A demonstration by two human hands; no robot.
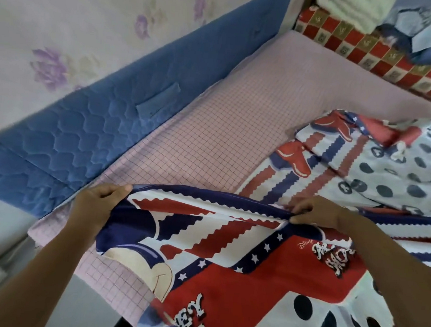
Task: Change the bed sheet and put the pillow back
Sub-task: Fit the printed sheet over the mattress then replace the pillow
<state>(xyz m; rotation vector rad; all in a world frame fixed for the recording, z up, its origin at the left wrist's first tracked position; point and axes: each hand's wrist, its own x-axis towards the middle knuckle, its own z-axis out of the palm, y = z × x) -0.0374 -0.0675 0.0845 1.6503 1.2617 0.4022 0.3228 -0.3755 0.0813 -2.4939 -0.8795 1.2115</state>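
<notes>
- I am gripping the fresh sheet point(227, 266), printed in red, white and blue, along one hem. My left hand point(95, 202) is clamping a corner with its fingers point(114, 191) curled over the edge. My right hand point(316, 214) is pinching the same hem further along, fingers pressed together on the cloth.
- The stretch of hem between the two hands is hanging taut just above the bed. The rest of the sheet is lying bunched and part-folded over the right side of the mattress point(211, 137) and draping off the near edge.
- The mattress, in its pink checked cover, is showing uncovered on the left, beside the blue quilted pad point(84, 133) that is standing against the flowered wall point(66, 25).
- Step in hand, as I judge it: I am spreading the sheet, and a large part of the bed is not yet covered.
- Next move, as I judge it: I am going to carry the held hem across to the pad with both grips firm, so that the edge arrives straight. Then I am going to lower it and tuck it down where the mattress meets the pad. The bunched part on the right is going to need pulling flat afterwards.
- At the head of the bed a red-and-gold checked bundle point(370, 54), a white towel point(347, 9) and some blue cloth point(427, 37) are lying piled together. I cannot tell which of these, if any, is the pillow, and putting it back is waiting on a flat sheet.
</notes>
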